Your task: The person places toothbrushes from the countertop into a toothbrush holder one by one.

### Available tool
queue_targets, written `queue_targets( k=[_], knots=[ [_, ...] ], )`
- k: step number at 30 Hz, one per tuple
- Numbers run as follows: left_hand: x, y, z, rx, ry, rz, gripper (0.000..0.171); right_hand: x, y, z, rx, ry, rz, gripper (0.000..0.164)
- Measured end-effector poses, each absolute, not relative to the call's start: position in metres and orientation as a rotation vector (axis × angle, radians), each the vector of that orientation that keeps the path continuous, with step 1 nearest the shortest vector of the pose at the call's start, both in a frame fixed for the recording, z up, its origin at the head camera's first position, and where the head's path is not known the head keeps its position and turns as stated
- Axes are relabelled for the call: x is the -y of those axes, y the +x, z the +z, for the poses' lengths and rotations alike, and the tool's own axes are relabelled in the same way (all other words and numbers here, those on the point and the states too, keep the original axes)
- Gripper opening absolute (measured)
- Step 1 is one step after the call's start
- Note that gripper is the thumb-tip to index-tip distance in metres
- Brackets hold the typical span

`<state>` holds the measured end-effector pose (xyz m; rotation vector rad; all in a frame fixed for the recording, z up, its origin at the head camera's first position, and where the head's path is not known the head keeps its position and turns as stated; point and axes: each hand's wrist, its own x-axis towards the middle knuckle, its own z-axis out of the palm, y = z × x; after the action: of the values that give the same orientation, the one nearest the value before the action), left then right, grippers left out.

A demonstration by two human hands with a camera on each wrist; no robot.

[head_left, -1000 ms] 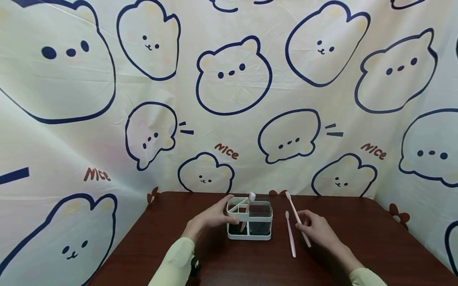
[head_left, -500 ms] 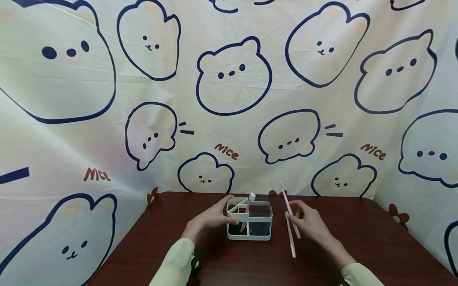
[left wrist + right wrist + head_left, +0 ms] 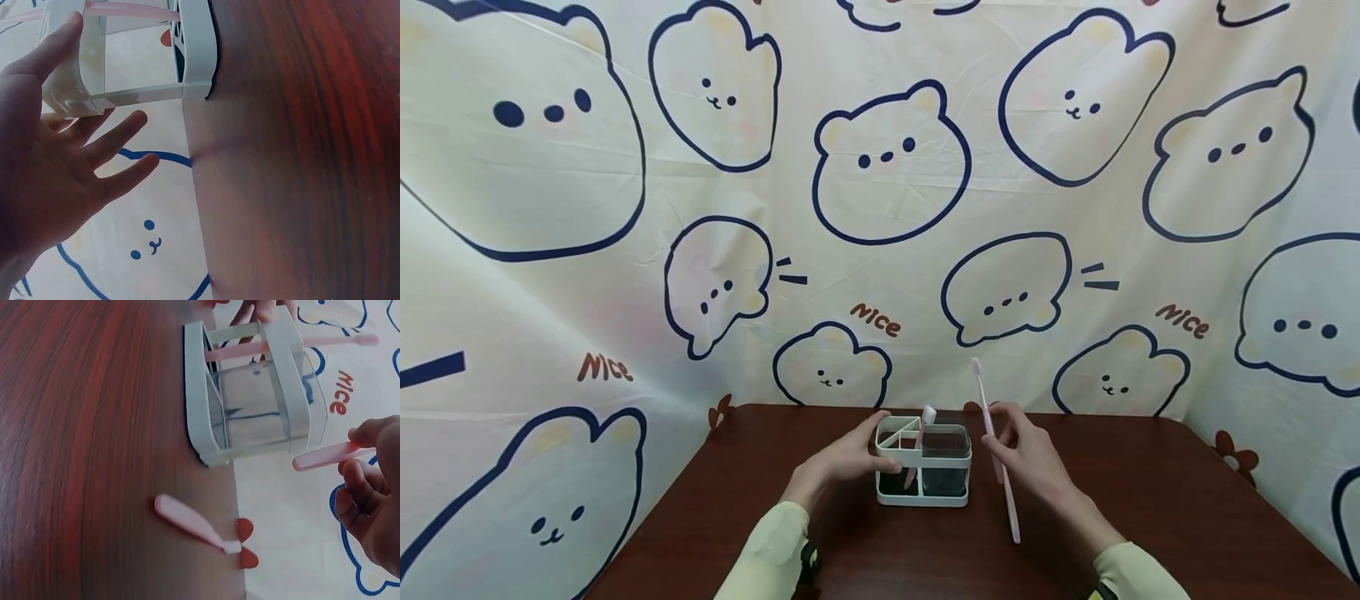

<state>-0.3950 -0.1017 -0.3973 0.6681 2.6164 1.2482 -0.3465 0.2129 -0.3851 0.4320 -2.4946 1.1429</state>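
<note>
A white toothbrush holder (image 3: 943,461) stands on the table, with a clear cup (image 3: 250,406) in its right part and divided slots on its left. One pink toothbrush (image 3: 928,414) leans inside a left slot, its white head sticking out on top. My left hand (image 3: 842,457) grips the holder's left side, thumb in front and some fingers behind. To the right of the holder, my right hand (image 3: 1033,458) pinches a second pink toothbrush (image 3: 981,387), raised with its head up. Another pink toothbrush (image 3: 187,519) lies on the table beneath that hand.
The dark brown wooden table (image 3: 850,550) runs back to a pale cloth backdrop (image 3: 887,275) printed with blue-outlined animal faces. Cloth also hangs along the left and right sides.
My right hand has lifted its toothbrush off the table and carried it left and up, towards the holder. The left hand has stayed on the holder.
</note>
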Motion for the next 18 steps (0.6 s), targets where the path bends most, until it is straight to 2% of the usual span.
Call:
queue_targets(
  k=[18],
  knots=[
    [0.102,-0.394,-0.395,-2.614,0.675,1.221,0.099,-0.170,-0.349,-0.372,2.346,0.535,1.157,0.040]
  ],
)
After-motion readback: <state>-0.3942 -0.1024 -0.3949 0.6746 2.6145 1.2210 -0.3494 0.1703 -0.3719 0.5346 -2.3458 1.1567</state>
